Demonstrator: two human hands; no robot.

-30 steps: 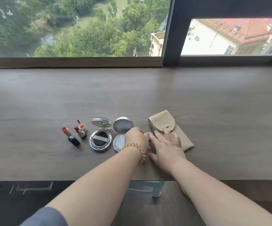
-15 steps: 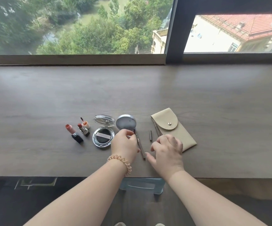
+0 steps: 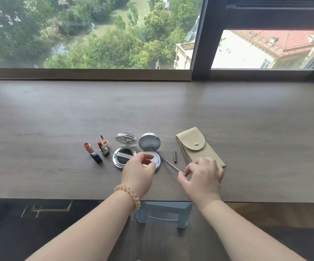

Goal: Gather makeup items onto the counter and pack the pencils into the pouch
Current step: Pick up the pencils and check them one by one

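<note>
A pale blue stool [image 3: 163, 213] stands below the counter [image 3: 58, 119] edge. Above it, the left hand [image 3: 137, 174], wearing a coiled bracelet [image 3: 131, 196], hovers with its grip loosely apart, holding nothing, over an open silver compact [image 3: 149, 143]. The right hand [image 3: 203, 178] has its grip pinched on the near end of a pencil [image 3: 170, 164], whose tip slants toward that compact. Just beyond lie a small cap [image 3: 175, 156] and a second pencil [image 3: 183, 153] against the beige pouch [image 3: 203, 153], its flap snapped down. To the left sit a clear-lidded compact [image 3: 124, 157] and open lipsticks [image 3: 93, 153]. The window [image 3: 96, 34] is farthest.
</note>
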